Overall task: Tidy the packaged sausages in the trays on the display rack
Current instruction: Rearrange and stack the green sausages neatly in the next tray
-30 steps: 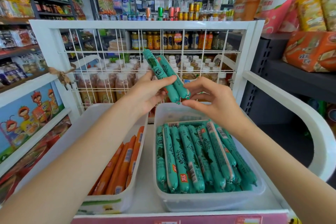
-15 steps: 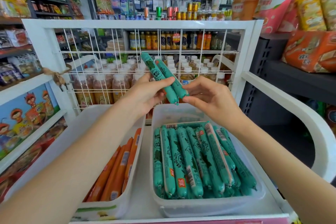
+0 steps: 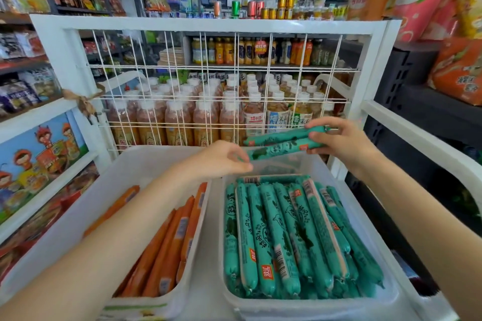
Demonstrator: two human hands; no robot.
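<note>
Sausages [image 3: 283, 142] now horiz., prob. right-hand [image 3: 341, 142] only

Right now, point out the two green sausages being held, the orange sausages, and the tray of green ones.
held green sausages [image 3: 283, 142], head view, middle of the pair.
orange sausages [image 3: 167, 247], head view, mid-length of one wrapper.
green sausage tray [image 3: 307, 306], head view, near rim.

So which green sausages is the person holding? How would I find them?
Find the white rack with two trays. Over the far end of the right tray, the one packed with green sausages, the right hand grips two more. Only these two are lifted in the air and lie sideways; the rest lie lengthwise in the tray.
</note>
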